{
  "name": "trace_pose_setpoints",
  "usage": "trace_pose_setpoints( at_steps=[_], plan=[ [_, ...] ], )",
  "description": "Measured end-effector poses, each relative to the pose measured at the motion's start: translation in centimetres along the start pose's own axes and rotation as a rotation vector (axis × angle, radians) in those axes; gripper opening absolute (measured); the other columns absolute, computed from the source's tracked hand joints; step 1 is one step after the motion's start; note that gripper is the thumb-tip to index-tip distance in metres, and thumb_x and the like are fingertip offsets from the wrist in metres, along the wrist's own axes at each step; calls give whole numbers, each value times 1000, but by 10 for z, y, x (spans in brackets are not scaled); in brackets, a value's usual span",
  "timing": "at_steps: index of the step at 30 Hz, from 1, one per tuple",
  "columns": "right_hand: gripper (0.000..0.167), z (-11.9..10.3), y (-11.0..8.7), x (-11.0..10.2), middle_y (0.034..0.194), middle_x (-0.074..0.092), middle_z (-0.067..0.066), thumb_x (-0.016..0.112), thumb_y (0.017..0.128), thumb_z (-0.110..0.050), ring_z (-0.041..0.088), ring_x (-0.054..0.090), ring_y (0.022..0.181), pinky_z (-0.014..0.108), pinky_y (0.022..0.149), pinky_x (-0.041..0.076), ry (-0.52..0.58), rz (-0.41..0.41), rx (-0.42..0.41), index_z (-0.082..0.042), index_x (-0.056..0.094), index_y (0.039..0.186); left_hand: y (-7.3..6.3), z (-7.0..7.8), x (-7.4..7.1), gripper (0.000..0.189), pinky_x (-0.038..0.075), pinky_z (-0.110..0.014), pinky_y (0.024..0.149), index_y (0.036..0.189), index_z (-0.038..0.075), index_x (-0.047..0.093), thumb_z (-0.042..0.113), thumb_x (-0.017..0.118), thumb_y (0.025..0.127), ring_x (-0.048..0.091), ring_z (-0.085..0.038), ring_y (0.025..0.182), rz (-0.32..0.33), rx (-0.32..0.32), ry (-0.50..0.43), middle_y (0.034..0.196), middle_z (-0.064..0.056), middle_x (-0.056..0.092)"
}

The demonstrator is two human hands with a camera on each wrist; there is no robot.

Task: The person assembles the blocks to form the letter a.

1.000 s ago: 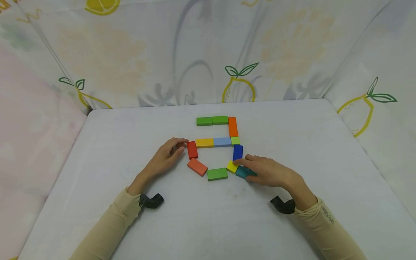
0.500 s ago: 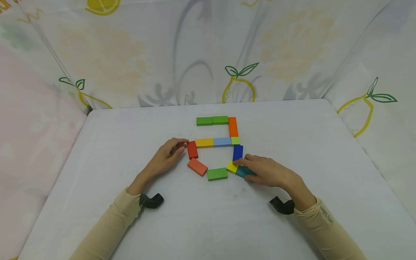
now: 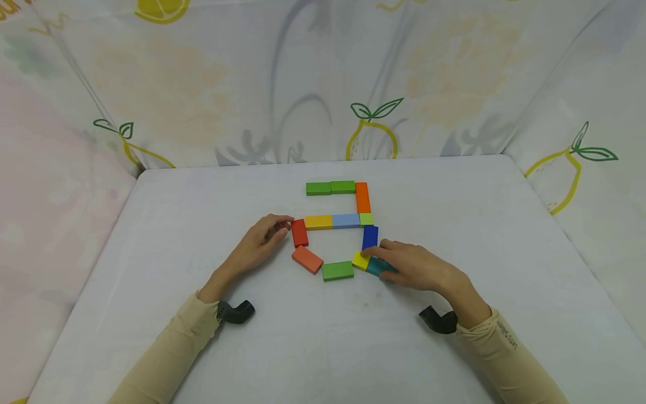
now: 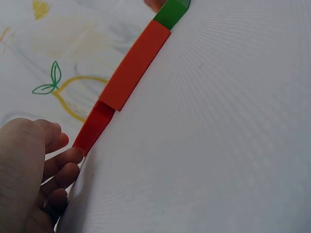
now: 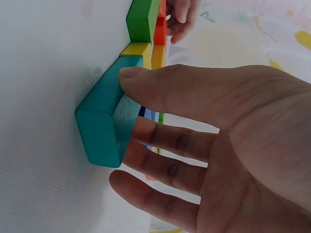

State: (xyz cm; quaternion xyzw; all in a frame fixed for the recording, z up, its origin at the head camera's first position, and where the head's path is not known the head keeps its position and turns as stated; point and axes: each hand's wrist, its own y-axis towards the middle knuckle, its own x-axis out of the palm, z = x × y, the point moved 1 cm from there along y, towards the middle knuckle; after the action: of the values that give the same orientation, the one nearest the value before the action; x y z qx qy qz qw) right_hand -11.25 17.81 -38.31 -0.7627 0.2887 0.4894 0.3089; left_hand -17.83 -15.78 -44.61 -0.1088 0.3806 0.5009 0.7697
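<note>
My right hand (image 3: 421, 266) pinches a teal block (image 5: 97, 116) lying on the table, thumb on its near side and fingers along the far one. That block's end meets a small yellow block (image 3: 360, 261), and my index fingertip overlaps the yellow one. Just above it is a dark blue block (image 3: 370, 238). My left hand (image 3: 257, 244), fingers loosely bent, rests with its fingertips right at a red block (image 3: 299, 233). In the left wrist view, a salmon-red block (image 4: 133, 68) follows the red one end to end, then a green block (image 4: 172, 12).
Beyond the hands, a yellow-orange block (image 3: 319, 223), a light blue block (image 3: 345, 220) and a light green block (image 3: 365, 219) form a row. An orange block (image 3: 363, 197) and two green blocks (image 3: 330, 188) lie farther back. A patterned cloth (image 3: 323, 84) hangs behind the white table (image 3: 323, 348).
The right hand and the teal block have shifted very slightly since a second ago, with the teal block now closer against the yellow one. My left hand keeps its place.
</note>
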Motion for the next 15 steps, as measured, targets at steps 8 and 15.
trace_pose_setpoints(
  at_steps=[8, 15],
  plan=[
    [47, 1, 0, 0, 96, 55, -1, 70, 85, -15, 9, 47, 77, 24, 71, 45, 1, 7, -13, -18, 54, 129, 0, -1, 0, 33, 40, -26, 78, 131, 16, 51, 23, 50, 98, 47, -12, 92, -4, -8, -1, 109, 0, 57],
    [47, 2, 0, 0, 95, 55, -2, 68, 87, -19, 10, 49, 79, 25, 71, 46, 38, -7, 6, -19, 51, 131, -1, 0, 0, 33, 39, -26, 77, 130, 16, 52, 22, 50, 98, 46, -12, 90, 3, -7, -1, 107, 0, 57]
  ],
)
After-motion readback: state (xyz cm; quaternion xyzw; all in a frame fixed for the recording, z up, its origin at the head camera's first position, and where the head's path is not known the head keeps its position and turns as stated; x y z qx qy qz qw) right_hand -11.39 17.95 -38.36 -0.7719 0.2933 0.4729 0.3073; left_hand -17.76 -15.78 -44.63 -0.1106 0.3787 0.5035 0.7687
